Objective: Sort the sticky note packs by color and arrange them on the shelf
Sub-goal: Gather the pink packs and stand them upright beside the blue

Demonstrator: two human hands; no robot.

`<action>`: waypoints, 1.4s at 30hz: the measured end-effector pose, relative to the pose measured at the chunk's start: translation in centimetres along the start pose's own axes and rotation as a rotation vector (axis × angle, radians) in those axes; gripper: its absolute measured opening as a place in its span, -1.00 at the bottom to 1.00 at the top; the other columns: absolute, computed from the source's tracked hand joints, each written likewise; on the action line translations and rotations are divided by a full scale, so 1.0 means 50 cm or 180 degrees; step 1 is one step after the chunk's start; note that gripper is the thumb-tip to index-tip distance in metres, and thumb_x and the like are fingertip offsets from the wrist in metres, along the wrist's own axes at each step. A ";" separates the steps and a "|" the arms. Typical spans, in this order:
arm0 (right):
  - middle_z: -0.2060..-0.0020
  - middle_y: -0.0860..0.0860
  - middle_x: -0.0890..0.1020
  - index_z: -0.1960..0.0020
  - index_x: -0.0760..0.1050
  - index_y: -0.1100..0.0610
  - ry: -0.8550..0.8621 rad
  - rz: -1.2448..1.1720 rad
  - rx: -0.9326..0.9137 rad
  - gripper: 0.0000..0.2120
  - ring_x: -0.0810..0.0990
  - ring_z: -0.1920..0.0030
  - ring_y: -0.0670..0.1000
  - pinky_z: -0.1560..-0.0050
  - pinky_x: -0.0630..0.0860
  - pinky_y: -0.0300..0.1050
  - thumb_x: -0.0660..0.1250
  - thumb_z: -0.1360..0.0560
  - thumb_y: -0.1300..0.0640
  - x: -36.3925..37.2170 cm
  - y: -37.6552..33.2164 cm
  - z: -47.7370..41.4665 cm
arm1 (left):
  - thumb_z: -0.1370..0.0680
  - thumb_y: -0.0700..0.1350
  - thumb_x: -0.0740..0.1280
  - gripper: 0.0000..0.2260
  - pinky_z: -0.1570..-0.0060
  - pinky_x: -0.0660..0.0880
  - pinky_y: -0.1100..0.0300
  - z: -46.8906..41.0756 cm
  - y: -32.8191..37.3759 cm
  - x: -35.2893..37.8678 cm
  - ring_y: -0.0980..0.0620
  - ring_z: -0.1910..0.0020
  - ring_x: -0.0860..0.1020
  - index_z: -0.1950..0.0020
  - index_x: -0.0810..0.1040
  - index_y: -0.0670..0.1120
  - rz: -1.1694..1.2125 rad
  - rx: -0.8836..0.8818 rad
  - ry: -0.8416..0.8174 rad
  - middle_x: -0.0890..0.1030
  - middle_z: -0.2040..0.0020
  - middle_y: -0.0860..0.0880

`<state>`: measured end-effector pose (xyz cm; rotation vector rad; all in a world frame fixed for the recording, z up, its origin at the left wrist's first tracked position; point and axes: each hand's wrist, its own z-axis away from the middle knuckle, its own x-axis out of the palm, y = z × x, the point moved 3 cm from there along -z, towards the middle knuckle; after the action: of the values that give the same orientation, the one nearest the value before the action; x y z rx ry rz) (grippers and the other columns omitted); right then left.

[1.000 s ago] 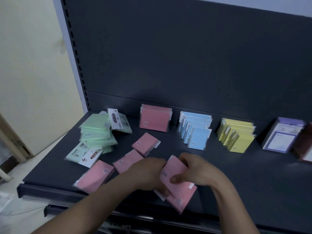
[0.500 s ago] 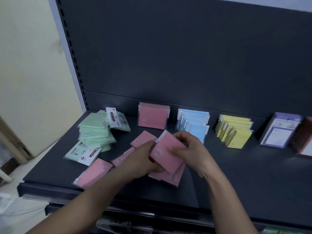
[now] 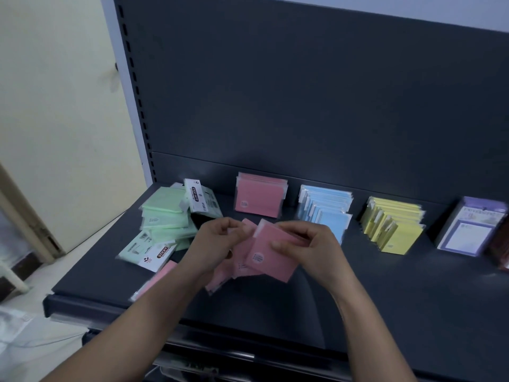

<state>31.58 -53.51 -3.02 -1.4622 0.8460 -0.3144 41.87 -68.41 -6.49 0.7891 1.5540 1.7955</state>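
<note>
Fingers pinching pink packs (image 3: 271, 257) — left hand (image 3: 217, 244), right hand (image 3: 311, 244); open shelf (image 3: 399, 288) to right.

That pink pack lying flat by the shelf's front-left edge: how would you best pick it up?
Probably by its nearest corner, coming from the front. The pink pack lies flat on the shelf, leaving little to pinch from above, but that corner seems to sit close to the front lip, where a thumb could slide under.

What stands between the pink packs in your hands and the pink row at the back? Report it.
Nothing visible. The left hand and right hand hold the pink packs just before the pink row; only bare shelf shows between.
</note>
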 end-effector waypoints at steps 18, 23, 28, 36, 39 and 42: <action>0.36 -0.17 0.57 0.22 0.50 -0.03 -0.0071 0.1254 -0.0535 -0.75 0.48 0.35 -0.19 0.37 0.33 -0.35 0.55 -0.30 -0.08 0.084 0.022 -0.030 | -0.33 -0.05 0.48 -0.66 -0.01 0.54 0.10 0.013 0.016 -0.061 0.04 0.05 0.60 -0.08 0.54 0.04 -0.1208 0.0574 -0.0626 0.63 0.06 0.05; 0.29 -0.22 0.59 0.22 0.49 -0.05 0.0009 0.1061 -0.0391 -0.76 0.56 0.32 -0.10 0.28 0.58 -0.01 0.56 -0.30 -0.03 0.100 0.014 -0.049 | -0.42 -0.28 0.42 -0.70 0.03 0.46 0.25 0.026 0.056 -0.132 0.08 0.01 0.52 -0.10 0.54 -0.01 -0.3521 0.0324 -0.1010 0.56 0.03 0.10; 0.32 -0.13 0.60 0.21 0.50 0.01 -0.0141 0.0978 -0.0384 -0.74 0.52 0.34 -0.12 0.24 0.51 -0.05 0.56 -0.30 -0.02 0.121 0.007 -0.055 | -0.42 -0.22 0.46 -0.53 -0.10 0.45 0.19 0.043 0.036 -0.156 0.04 -0.18 0.47 -0.28 0.48 0.04 -0.4687 -0.0044 -0.1231 0.48 -0.22 0.05; 0.31 -0.10 0.61 0.22 0.50 0.00 0.0079 0.0981 -0.0202 -0.77 0.56 0.30 -0.12 0.23 0.50 -0.11 0.55 -0.33 -0.01 0.105 0.015 -0.066 | -0.37 -0.05 0.52 -0.55 0.06 0.43 0.14 0.033 0.019 -0.136 -0.08 -0.17 0.50 -0.23 0.55 -0.10 -0.5792 -0.0011 -0.1302 0.55 -0.17 -0.07; 0.32 -0.07 0.59 0.23 0.47 0.00 0.0384 0.0963 -0.0167 -0.76 0.57 0.29 -0.03 0.25 0.51 -0.04 0.52 -0.36 -0.04 0.084 0.016 -0.069 | -0.37 -0.02 0.52 -0.59 0.02 0.48 0.12 0.029 0.024 -0.124 -0.10 -0.14 0.50 -0.15 0.58 -0.13 -0.5952 0.0190 -0.1377 0.57 -0.11 -0.09; 0.28 -0.05 0.60 0.16 0.49 0.03 0.0655 0.0979 -0.0136 -0.76 0.58 0.26 0.01 0.21 0.55 0.03 0.49 -0.38 -0.07 0.061 0.018 -0.071 | -0.33 -0.01 0.54 -0.55 -0.01 0.48 0.09 0.025 0.029 -0.118 -0.10 -0.12 0.49 -0.14 0.53 -0.10 -0.5950 0.0195 -0.1554 0.54 -0.11 -0.07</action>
<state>31.03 -58.05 -4.41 -1.3292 1.2339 -0.2176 46.41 -72.40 -5.12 -0.3162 1.1132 0.1257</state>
